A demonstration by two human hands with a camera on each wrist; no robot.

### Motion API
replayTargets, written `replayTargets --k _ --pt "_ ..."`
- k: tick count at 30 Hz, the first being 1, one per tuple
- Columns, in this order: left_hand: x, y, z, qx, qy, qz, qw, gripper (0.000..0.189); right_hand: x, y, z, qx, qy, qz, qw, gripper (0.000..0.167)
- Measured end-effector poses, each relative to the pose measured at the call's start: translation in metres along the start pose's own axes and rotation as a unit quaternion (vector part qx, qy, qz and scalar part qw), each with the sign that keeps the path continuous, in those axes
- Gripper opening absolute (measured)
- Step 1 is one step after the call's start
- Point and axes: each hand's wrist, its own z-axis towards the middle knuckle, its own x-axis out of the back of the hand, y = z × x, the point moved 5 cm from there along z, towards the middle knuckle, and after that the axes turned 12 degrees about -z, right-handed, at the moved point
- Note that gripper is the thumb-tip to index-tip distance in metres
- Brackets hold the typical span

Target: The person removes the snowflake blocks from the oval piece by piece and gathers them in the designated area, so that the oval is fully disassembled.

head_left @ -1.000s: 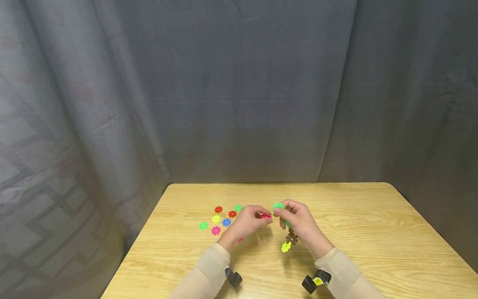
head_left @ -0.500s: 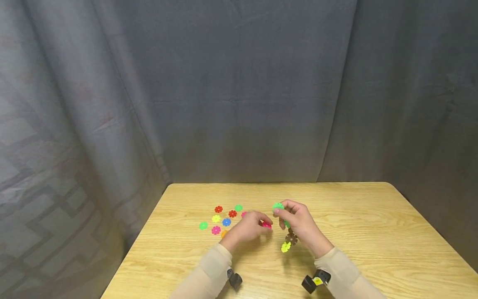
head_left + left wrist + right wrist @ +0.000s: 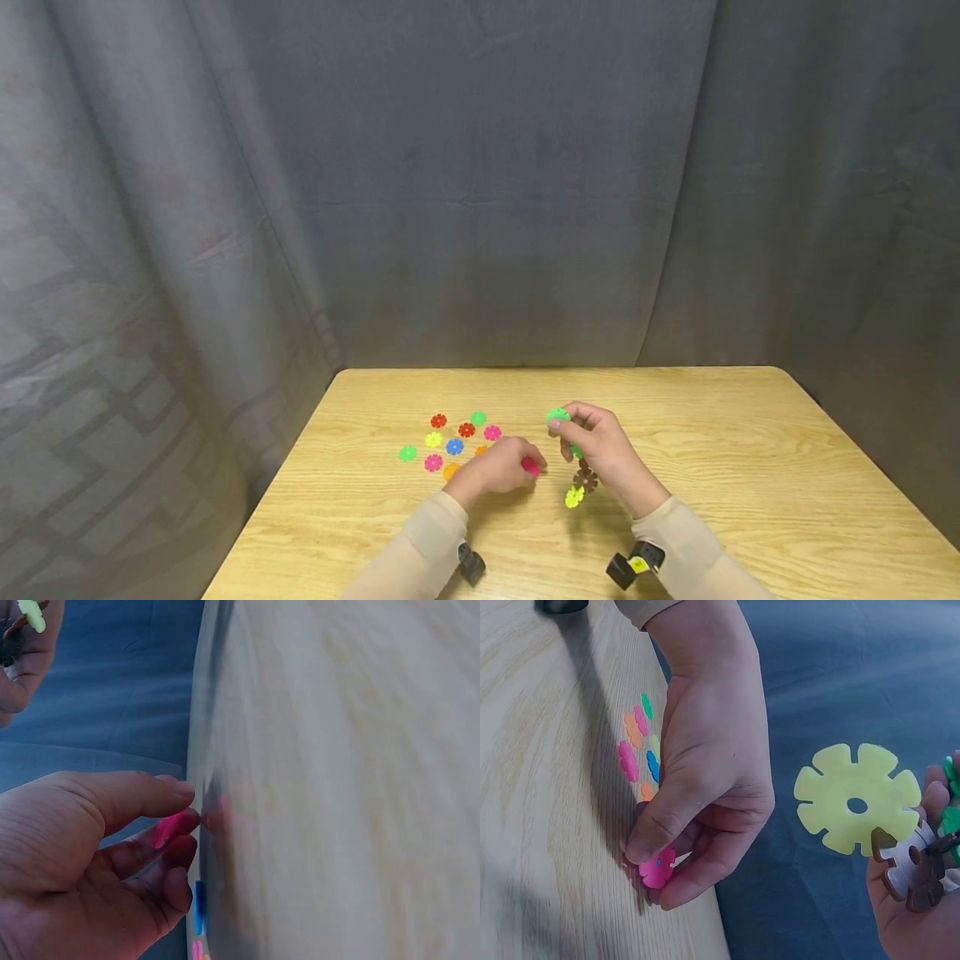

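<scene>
L hand (image 3: 504, 467): pink disc (image 3: 530, 467) held tilted betw. thumb & fingers, low over tbl; contact w/ tbl can't be told. R hand (image 3: 603, 446), higher & to the right: upper green disc (image 3: 558, 416) pinched betw. thumb & index finger. Hands set apart, gap betw. them. Below R hand fingers, lower green disc (image 3: 576, 451), brown disc (image 3: 586, 479) & yellow disc (image 3: 574, 497) are hung in a row, yellow slotted into brown at the bottom; joins nr the greens partly hidden by fingers.

Just beyond L hand, one orange disc (image 3: 482, 450) is partly covered in head view; a 2nd orange disc (image 3: 451, 472) is laid beside the wrist. Farther left on tbl, lying flat & spaced apart: blue disc (image 3: 454, 447), two loose pink discs (image 3: 433, 462), loose yellow disc (image 3: 433, 439), two red discs (image 3: 438, 421), two loose green discs (image 3: 407, 453).

Beige sleeves (image 3: 431, 533) worn, blk device (image 3: 471, 564) strapped at each wrist. Wood-grain tbl (image 3: 712, 467) backed & flanked by grey curtains (image 3: 480, 208).
</scene>
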Motion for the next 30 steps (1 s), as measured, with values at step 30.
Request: replayTargets --k 30 --pt "0.0055 -0.0041 0.0007 0.003 0.028 -0.011 0.9995 0.011 0.0017 -0.0014 -0.0011 0.021 -0.014 -0.002 0.9997 0.028"
